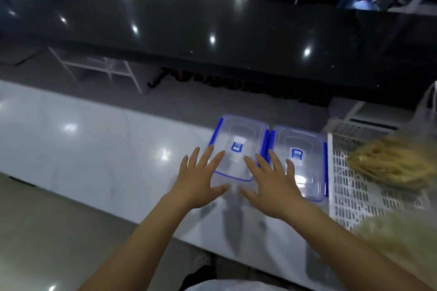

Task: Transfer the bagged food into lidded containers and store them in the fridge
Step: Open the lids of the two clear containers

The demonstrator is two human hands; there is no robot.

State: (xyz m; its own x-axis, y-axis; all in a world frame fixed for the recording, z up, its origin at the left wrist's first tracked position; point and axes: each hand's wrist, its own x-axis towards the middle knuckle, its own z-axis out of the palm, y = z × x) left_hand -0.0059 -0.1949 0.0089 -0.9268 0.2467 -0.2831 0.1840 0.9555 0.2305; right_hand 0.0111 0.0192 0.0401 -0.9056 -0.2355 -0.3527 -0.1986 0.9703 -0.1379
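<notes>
Two clear plastic containers with blue-clipped lids sit side by side on the white counter (94,149): the left container (238,134) and the right container (305,146). Both lids are on and carry a blue label. My left hand (198,179) hovers with fingers spread at the near left corner of the left container. Spread over the gap between the two containers is my right hand (272,186); neither hand holds anything. A clear bag of yellowish food strips (387,165) lies in a white perforated tray (354,196) at the right. A second such bag (397,236) lies nearer me.
A glossy black raised counter (212,30) runs across behind the white one. The handles of a thin plastic bag (428,106) stand at the far right edge. Shelving and clutter fill the background beyond the black counter.
</notes>
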